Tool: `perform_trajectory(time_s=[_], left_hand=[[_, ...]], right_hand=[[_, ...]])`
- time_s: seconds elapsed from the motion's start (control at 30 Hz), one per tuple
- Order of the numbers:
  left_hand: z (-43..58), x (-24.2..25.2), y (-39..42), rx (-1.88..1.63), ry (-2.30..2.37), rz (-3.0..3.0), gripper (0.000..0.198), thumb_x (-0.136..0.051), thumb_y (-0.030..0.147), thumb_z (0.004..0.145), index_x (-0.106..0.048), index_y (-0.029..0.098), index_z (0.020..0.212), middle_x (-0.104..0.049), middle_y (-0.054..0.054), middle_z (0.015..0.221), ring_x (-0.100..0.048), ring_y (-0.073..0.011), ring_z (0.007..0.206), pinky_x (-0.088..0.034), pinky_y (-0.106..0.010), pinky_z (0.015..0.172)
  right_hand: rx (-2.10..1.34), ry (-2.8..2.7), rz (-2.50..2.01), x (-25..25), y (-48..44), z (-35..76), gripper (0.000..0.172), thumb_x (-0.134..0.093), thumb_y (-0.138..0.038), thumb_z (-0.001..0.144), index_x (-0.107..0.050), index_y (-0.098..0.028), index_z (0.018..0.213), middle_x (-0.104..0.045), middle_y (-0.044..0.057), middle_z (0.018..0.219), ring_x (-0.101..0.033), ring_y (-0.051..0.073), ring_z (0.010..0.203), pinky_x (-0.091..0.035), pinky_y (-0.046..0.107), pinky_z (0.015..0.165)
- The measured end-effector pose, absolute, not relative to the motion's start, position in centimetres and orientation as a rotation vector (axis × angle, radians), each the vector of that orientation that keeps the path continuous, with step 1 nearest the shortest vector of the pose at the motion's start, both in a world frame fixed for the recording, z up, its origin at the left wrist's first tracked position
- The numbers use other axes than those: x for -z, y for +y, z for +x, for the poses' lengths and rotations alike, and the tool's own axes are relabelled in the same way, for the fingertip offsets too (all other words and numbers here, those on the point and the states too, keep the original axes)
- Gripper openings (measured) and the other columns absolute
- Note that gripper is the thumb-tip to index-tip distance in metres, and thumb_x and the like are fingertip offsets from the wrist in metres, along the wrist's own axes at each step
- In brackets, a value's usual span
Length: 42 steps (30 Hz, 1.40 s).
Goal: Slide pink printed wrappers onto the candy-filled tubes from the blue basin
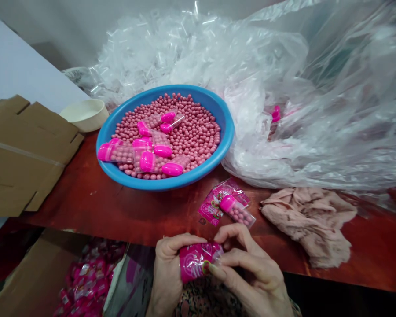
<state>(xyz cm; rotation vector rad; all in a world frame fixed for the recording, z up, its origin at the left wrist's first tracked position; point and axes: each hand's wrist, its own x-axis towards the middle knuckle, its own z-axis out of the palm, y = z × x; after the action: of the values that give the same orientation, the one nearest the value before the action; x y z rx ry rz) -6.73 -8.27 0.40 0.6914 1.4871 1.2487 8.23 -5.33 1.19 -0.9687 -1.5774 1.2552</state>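
Near the table's front edge, a shiny pink printed sleeve (198, 260) is held between my two hands. My left hand (167, 268) is closed around its left side, thumb along the top. My right hand (251, 266) pinches its right end with thumb and fingers. Whether a container sits inside the sleeve is hidden. Just beyond my hands lies a clear container with a pink cap (237, 210), filled with pink balls. It rests partly on flat pink printed sleeves (211, 206). Farther back, several similar capped containers (153, 162) lie in a blue basin (165, 184) of pink balls.
A crumpled beige cloth (312, 220) lies on the red table (125, 209) at right. Clear plastic bags (317, 132) heap behind, some with clear containers. At left are flattened cardboard (26, 154) and a white bowl (86, 115). Below, a box (36, 273) holds pink packages (89, 275).
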Motion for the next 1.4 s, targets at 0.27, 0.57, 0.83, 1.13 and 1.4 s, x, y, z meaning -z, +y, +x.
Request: perform_trajectory(time_s=[0.27, 0.57, 0.83, 1.13, 1.4], left_hand=[[-6.7, -0.9, -8.2, -1.268, 1.557, 1.006, 0.025, -0.070, 0.008, 0.061, -0.077, 0.031, 0.070, -0.071, 0.003, 0.056, -0.060, -0.0119, 0.050, -0.046, -0.018, 0.053], [-5.3, -0.6, -8.0, -1.272, 1.534, 1.072, 0.025, -0.066, 0.011, 0.062, -0.077, 0.032, 0.071, -0.074, 0.003, 0.061, -0.063, -0.0120, 0.053, -0.046, -0.015, 0.052], [-2.9, -1.2, -7.2, -1.290, 1.282, 0.640, 0.016, -0.073, 0.013, 0.055, -0.077, 0.023, 0.067, -0.067, -0.002, 0.044, -0.057, -0.0125, 0.038, -0.042, -0.017, 0.039], [-2.9, -1.7, -7.8, -1.201, 1.221, 0.656, 0.015, -0.074, 0.013, 0.051, -0.077, 0.021, 0.062, -0.068, -0.002, 0.048, -0.055, -0.0113, 0.036, -0.042, -0.017, 0.036], [-3.1, -1.7, -8.2, -1.140, 1.235, 0.686, 0.009, -0.075, 0.014, 0.049, -0.076, 0.019, 0.057, -0.065, -0.001, 0.041, -0.052, -0.0103, 0.033, -0.041, -0.016, 0.034]], right_hand=[[-1.329, -1.403, -1.021, -1.4, -5.3, 7.7, 0.009, -0.061, -0.026, 0.082, -0.069, -0.023, 0.077, -0.060, 0.004, 0.097, -0.061, 0.017, 0.085, -0.049, 0.025, 0.071], [-0.982, -1.316, -1.127, -2.5, -6.9, 8.5, 0.015, -0.066, -0.015, 0.074, -0.062, -0.021, 0.061, -0.056, 0.002, 0.089, -0.057, 0.016, 0.080, -0.045, 0.025, 0.073], [-1.031, -1.026, -1.083, -3.2, -8.0, 11.6, 0.021, -0.065, -0.026, 0.079, -0.058, -0.021, 0.060, -0.056, -0.001, 0.085, -0.056, 0.012, 0.075, -0.046, 0.018, 0.065], [-0.898, -1.435, -1.052, -3.5, -7.4, 12.3, 0.030, -0.066, -0.007, 0.075, -0.068, -0.028, 0.097, -0.064, 0.001, 0.090, -0.062, 0.013, 0.073, -0.049, 0.021, 0.064], [-1.036, -1.508, -1.043, -3.7, -7.4, 13.1, 0.014, -0.061, -0.011, 0.081, -0.070, -0.021, 0.085, -0.066, 0.001, 0.071, -0.062, 0.013, 0.063, -0.048, 0.021, 0.059]])
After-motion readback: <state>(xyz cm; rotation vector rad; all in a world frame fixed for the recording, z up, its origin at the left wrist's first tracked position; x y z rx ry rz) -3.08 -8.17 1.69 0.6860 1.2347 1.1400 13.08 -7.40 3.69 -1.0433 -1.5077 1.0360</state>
